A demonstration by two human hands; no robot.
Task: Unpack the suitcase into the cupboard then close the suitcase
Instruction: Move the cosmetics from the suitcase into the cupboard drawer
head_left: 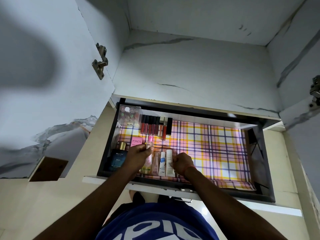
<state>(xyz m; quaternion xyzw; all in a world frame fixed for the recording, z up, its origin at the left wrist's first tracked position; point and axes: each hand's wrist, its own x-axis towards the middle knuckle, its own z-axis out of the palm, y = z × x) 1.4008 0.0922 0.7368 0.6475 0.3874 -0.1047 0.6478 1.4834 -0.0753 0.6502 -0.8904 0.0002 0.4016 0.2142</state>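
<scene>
Left hand point(138, 154) pinched a small pink-capped glass bottle point(150, 142); right hand point(183, 164), fingers curled, gripped a smooth white tube point(169, 164).

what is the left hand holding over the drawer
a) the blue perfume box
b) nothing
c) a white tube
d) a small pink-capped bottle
d: the left hand pinches a small pink-capped bottle above the drawer, while the blue perfume box stands untouched at the drawer's left end and the white tube lies flat near the right hand.
</scene>
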